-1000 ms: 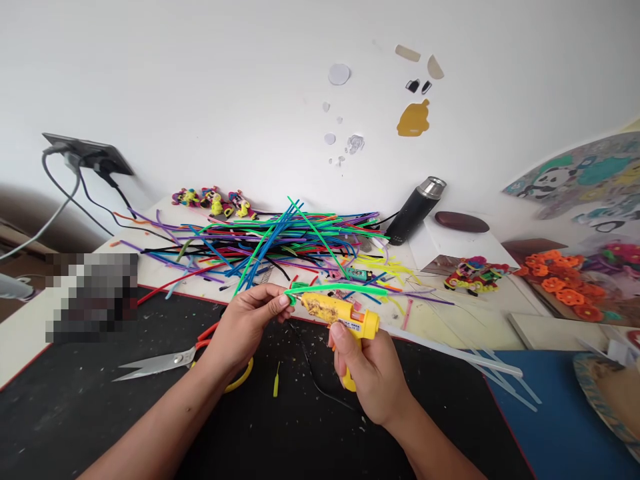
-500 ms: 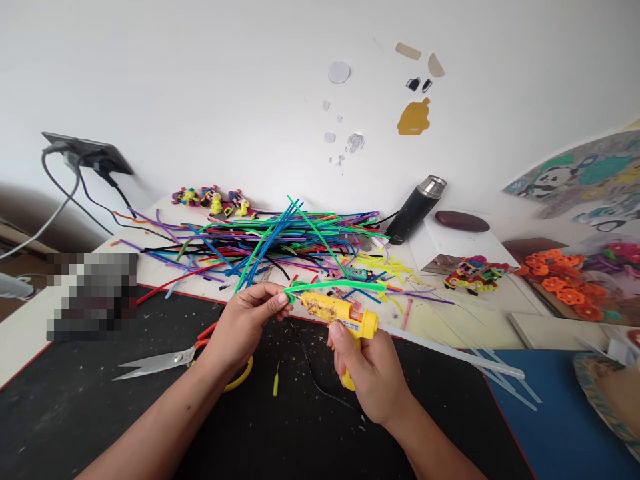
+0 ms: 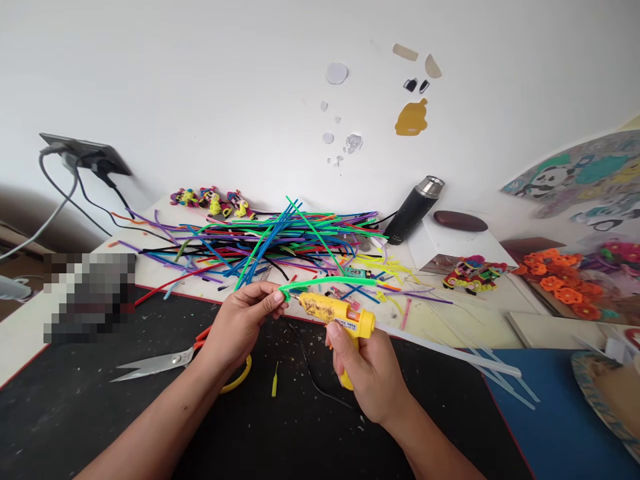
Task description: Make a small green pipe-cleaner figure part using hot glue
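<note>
Between the thumb and fingers of my left hand (image 3: 253, 313) is the curled end of a green pipe cleaner (image 3: 330, 283), whose free length stretches out to the right. My right hand (image 3: 367, 363) grips a yellow hot glue gun (image 3: 333, 313) by its handle. The gun's nozzle points left and sits right at the green curl; whether it touches cannot be told. A long translucent glue stick (image 3: 450, 351) sticks out of the gun's back. Partly behind my left forearm lie scissors (image 3: 165, 363) with red and yellow handles.
Many coloured pipe cleaners (image 3: 280, 240) lie heaped along the wall. A black thermos (image 3: 415, 210) stands behind a white box (image 3: 455, 243). Small figures (image 3: 475, 275) and orange flowers (image 3: 555, 283) are at the right. A small yellow piece (image 3: 275, 381) and the gun's cord (image 3: 313, 377) lie on the black mat (image 3: 240, 433).
Very little differs. The whole view has shifted slightly, and both hands keep the same hold, with the glue gun's nozzle still at the green curl.
</note>
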The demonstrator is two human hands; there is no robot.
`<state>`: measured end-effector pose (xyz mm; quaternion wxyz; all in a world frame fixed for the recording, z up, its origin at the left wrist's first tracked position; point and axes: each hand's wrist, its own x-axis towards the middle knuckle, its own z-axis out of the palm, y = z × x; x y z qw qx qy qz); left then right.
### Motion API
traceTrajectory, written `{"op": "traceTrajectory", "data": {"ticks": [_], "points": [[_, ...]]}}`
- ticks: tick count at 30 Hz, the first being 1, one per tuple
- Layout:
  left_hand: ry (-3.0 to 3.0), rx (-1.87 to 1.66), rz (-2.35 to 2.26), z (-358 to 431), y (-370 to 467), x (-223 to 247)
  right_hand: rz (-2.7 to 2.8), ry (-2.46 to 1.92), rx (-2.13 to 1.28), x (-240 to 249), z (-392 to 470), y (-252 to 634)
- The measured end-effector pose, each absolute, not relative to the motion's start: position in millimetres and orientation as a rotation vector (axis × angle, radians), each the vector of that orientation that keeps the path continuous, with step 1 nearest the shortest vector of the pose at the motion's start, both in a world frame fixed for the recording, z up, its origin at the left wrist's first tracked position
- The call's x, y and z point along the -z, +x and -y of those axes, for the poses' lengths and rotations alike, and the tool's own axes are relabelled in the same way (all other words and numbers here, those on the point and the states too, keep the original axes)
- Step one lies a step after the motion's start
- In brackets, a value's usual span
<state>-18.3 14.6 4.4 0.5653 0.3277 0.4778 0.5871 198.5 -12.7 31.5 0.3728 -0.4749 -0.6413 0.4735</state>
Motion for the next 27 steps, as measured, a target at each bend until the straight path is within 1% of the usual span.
{"op": "traceTrajectory", "data": {"ticks": [4,8,14,21,27], "points": [[0.744,-1.422,-1.142,-15,-18,-5,1.629,-1.217,-1.257,-29,12,199],[0.696,-1.551,-1.157,-16,-23,-7,1.636,-1.24,-1.311,-18,14,200],[0.651,-1.699,-1.138,-22,-34,-6,1.511,-1.235,-1.485,-9,7,190],[0.658,-1.666,-1.08,-23,-37,1,1.104,-1.202,-1.554,-18,-2,185],[0.686,-1.576,-1.096,-22,-31,0,0.857,-1.291,-1.552,-13,24,207]]}}
